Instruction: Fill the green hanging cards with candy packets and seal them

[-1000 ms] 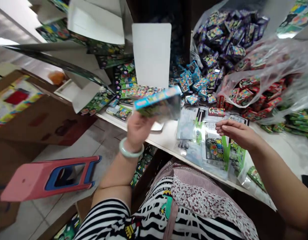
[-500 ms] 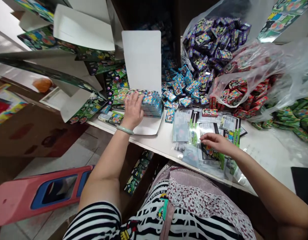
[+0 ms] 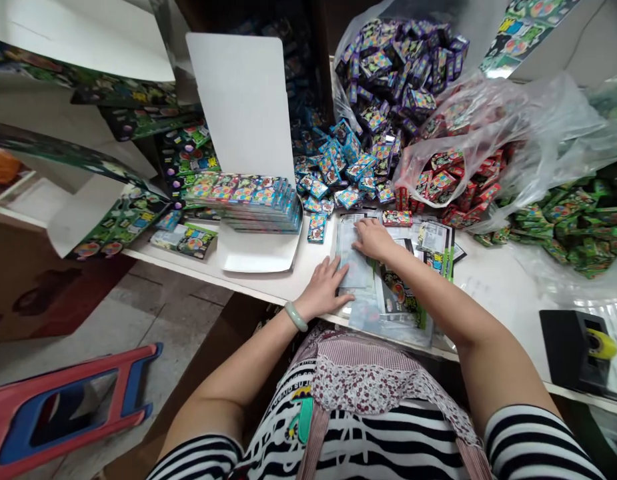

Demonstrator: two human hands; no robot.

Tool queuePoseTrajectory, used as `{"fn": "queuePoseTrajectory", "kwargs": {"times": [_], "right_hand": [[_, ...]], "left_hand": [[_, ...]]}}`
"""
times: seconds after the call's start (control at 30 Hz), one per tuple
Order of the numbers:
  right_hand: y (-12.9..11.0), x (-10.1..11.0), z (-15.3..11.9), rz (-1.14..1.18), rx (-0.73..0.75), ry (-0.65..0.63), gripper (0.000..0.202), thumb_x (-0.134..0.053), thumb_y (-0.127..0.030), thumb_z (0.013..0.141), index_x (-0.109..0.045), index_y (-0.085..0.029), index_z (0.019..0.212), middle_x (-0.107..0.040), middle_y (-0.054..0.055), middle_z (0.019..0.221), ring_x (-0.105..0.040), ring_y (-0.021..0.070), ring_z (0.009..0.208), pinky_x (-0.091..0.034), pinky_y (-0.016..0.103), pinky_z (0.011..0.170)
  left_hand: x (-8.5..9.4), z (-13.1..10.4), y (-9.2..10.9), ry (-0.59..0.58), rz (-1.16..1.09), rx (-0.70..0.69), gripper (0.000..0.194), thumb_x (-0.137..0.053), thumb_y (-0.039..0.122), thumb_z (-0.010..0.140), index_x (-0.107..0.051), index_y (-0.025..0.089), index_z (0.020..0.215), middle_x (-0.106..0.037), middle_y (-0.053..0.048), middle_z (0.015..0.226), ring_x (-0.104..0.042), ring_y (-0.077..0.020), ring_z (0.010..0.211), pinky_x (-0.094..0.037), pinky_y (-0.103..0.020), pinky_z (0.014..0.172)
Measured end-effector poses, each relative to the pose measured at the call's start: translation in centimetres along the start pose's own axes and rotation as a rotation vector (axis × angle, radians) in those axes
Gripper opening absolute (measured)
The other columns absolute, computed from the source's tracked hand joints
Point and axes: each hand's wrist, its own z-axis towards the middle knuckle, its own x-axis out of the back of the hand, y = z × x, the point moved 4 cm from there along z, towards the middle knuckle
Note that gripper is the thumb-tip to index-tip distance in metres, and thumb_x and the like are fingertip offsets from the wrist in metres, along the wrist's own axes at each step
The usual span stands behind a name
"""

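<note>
My left hand (image 3: pixel 324 288), a green bangle at its wrist, lies with fingers spread on the table edge, beside the clear printed bags (image 3: pixel 355 257). Over the upper part of those bags is my right hand (image 3: pixel 373 238), its fingers curled down; whether it pinches a bag I cannot make out. Left of my hands, packed rows of small colourful boxes (image 3: pixel 258 193) stand in a carton with a raised white lid (image 3: pixel 243 100). One blue box (image 3: pixel 317 228) and one red box (image 3: pixel 397 218) lie near the bags.
Behind are heaped blue boxes (image 3: pixel 333 163) and a bag of purple boxes (image 3: pixel 398 73). Red boxes (image 3: pixel 443 180) in plastic and green packs (image 3: pixel 578 213) lie at the right, with a tape dispenser (image 3: pixel 573 353). Open cartons (image 3: pixel 113 220) stand left; a red-blue stool (image 3: pixel 73 407) is below.
My left hand has left the packed rows and come right, down to the table edge by the bags. My right hand has moved left and up over the bags. The view has shifted right.
</note>
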Motion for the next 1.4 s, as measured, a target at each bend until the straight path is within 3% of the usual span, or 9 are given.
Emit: {"fn": "queuePoseTrajectory", "kwargs": {"times": [0.17,0.4,0.5,0.63,0.8,0.97,1.07,1.2,1.4], "right_hand": [[0.8,0.0,0.5,-0.087,-0.013,-0.102,0.075,-0.072,-0.04,0.084,-0.044,-0.013,0.148,-0.042,0.02,0.156,-0.039,0.0385,0.139,-0.035,0.053,0.112],[0.6,0.5,2.3,-0.126,0.003,-0.151,0.079,-0.083,-0.043,0.074,-0.053,-0.014,0.14,-0.052,0.021,0.144,-0.045,0.0402,0.133,-0.036,0.054,0.11],[0.8,0.5,2.3,-0.064,-0.005,-0.119,0.075,-0.084,-0.04,0.073,-0.057,-0.011,0.136,-0.053,0.022,0.141,-0.046,0.04,0.132,-0.038,0.051,0.109],[1.7,0.6,0.8,0.046,0.003,-0.001,0.062,-0.071,-0.031,0.087,-0.051,-0.009,0.141,-0.05,0.02,0.145,-0.046,0.0325,0.133,-0.035,0.042,0.114],[2.9,0.1,-3.0,0.189,0.055,0.076,0.048,-0.06,-0.028,0.093,-0.057,-0.009,0.136,-0.056,0.018,0.14,-0.05,0.0279,0.131,-0.035,0.038,0.114],[3.9,-0.3,-5.9,0.385,0.07,0.139,0.034,-0.061,-0.026,0.09,-0.066,-0.016,0.122,-0.065,0.014,0.128,-0.057,0.0272,0.122,-0.041,0.042,0.109],[4.2,-0.2,-6.6,0.514,0.036,0.18,0.032,-0.06,-0.028,0.092,-0.067,-0.018,0.121,-0.068,0.011,0.121,-0.062,0.0237,0.114,-0.047,0.038,0.101],[3.0,-0.5,-6.7,0.431,0.043,0.141,0.035,-0.061,-0.027,0.092,-0.066,-0.014,0.124,-0.066,0.015,0.127,-0.059,0.0258,0.12,-0.045,0.039,0.105],[0.3,-1.7,-7.2,0.182,0.158,-0.036,0.037,-0.063,-0.028,0.091,-0.067,-0.015,0.125,-0.06,0.015,0.14,-0.052,0.0318,0.13,-0.041,0.047,0.109]], "left_hand": [[0.3,0.0,-0.8,-0.018,-0.1,-0.04,0.081,-0.075,0.049,0.08,-0.043,0.024,0.15,-0.027,-0.013,0.166,-0.013,-0.0448,0.154,-0.022,-0.062,0.122],[-0.2,0.2,-1.0,0.016,-0.129,0.037,0.066,-0.067,0.045,0.087,-0.049,0.022,0.145,-0.019,-0.016,0.167,-0.012,-0.0424,0.155,-0.022,-0.059,0.123],[-0.3,0.8,-0.9,0.146,-0.14,0.089,0.07,-0.068,0.048,0.085,-0.047,0.016,0.143,-0.03,-0.02,0.161,-0.023,-0.0401,0.152,-0.025,-0.056,0.123],[0.4,2.0,-1.6,0.368,-0.194,0.234,0.089,-0.082,0.048,0.069,-0.043,0.013,0.141,-0.05,-0.022,0.142,-0.042,-0.0402,0.138,-0.033,-0.055,0.117],[1.4,3.7,-4.0,0.374,-0.43,0.345,0.053,-0.081,0.03,0.066,-0.06,0.016,0.113,-0.068,-0.011,0.107,-0.063,-0.0311,0.106,-0.05,-0.043,0.095],[2.8,3.6,-5.4,0.414,-0.492,0.376,0.014,-0.065,0.028,0.078,-0.059,0.019,0.086,-0.063,-0.002,0.079,-0.063,-0.0187,0.075,-0.051,-0.032,0.075],[3.2,3.3,-5.0,0.428,-0.515,0.372,0.023,-0.065,0.034,0.08,-0.058,0.019,0.095,-0.062,-0.001,0.08,-0.061,-0.0169,0.072,-0.05,-0.031,0.071],[2.7,3.8,-3.9,0.406,-0.487,0.382,0.05,-0.087,0.042,0.057,-0.057,0.019,0.091,-0.059,0.0,0.079,-0.06,-0.02,0.078,-0.048,-0.032,0.073],[2.2,5.4,-4.6,0.382,-0.571,0.397,0.036,-0.08,0.032,0.061,-0.055,0.019,0.083,-0.051,0.005,0.062,-0.058,-0.0179,0.065,-0.046,-0.029,0.065]]}}
